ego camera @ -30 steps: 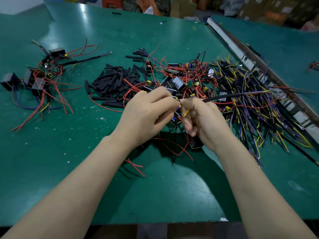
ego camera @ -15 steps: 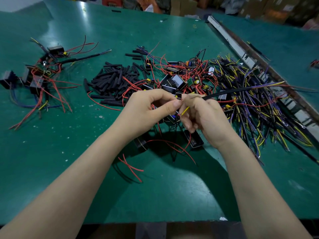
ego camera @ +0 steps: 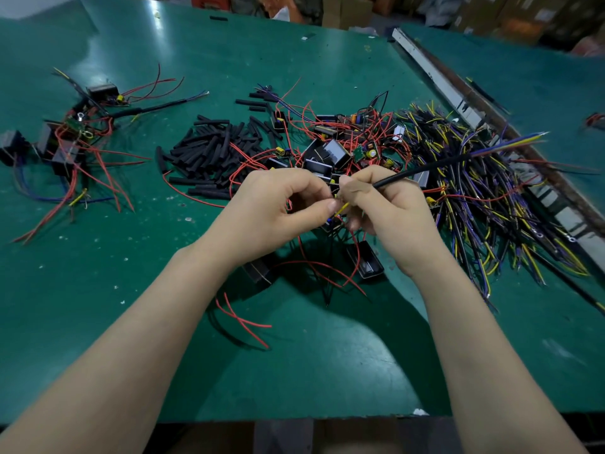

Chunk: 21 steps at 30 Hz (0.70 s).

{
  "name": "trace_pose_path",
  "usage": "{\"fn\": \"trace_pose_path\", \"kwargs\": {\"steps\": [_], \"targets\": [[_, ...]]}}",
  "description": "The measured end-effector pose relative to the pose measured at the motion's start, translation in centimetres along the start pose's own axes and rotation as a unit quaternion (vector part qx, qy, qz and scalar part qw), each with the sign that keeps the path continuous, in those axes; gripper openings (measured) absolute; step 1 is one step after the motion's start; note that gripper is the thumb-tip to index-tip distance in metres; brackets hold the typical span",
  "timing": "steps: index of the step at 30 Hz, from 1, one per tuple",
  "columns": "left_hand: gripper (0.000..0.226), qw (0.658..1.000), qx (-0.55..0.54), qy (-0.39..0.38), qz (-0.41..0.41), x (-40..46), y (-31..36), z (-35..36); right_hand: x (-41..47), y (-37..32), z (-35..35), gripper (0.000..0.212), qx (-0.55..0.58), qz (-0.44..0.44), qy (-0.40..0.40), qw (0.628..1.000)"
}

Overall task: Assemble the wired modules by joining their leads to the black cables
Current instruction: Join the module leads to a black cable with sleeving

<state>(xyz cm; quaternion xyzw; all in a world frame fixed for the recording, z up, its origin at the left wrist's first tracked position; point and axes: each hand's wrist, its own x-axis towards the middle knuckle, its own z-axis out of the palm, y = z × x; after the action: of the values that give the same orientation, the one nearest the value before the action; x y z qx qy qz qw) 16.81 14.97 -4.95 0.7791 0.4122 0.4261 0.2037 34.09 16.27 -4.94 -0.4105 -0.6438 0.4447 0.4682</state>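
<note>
My left hand [ego camera: 278, 208] and my right hand [ego camera: 389, 211] meet fingertip to fingertip over the middle of the green table [ego camera: 98, 290]. My right hand grips a black cable [ego camera: 435, 165] that slants up to the right and ends in loose blue and yellow strands. A short yellow lead [ego camera: 342, 208] shows between the two thumbs, pinched by my left hand. Below the hands hang red wires [ego camera: 327, 267] and two black module boxes [ego camera: 365, 263]. What the fingers hide at the joint I cannot make out.
A heap of black sleeve pieces [ego camera: 209, 152] lies left of centre. Unjoined modules with red wires [ego camera: 337, 142] pile behind the hands, black cables with yellow and purple cores [ego camera: 491, 198] to the right. Wired modules [ego camera: 68, 142] sit far left. A metal rail [ego camera: 458, 103] borders the right.
Both hands have stayed together at the same spot while the fingers worked at the yellow lead. The black cable's free end has swung slightly upward.
</note>
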Motion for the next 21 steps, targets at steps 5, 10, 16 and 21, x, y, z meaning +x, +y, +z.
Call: {"fn": "trace_pose_path", "kwargs": {"steps": [5, 10, 16, 21], "targets": [[0.01, 0.998, 0.048, -0.006, 0.031, 0.1, -0.3, 0.0, -0.1, 0.0, -0.4, 0.027, -0.037, 0.043, -0.022, 0.998], [0.015, 0.983, 0.175, 0.022, 0.057, -0.3, -0.2, 0.8, -0.1, 0.7, 0.0, 0.026, -0.142, 0.037, -0.016, 0.989], [0.016, 0.954, 0.28, 0.072, 0.079, -0.6, 0.4, 1.1, -0.2, 0.6, 0.3, 0.029, -0.167, 0.045, 0.014, 0.985], [0.022, 0.962, 0.266, 0.063, 0.012, -0.6, 0.5, 1.3, -0.2, 0.2, 0.5, 0.027, -0.135, 0.037, 0.023, 0.99]]}}
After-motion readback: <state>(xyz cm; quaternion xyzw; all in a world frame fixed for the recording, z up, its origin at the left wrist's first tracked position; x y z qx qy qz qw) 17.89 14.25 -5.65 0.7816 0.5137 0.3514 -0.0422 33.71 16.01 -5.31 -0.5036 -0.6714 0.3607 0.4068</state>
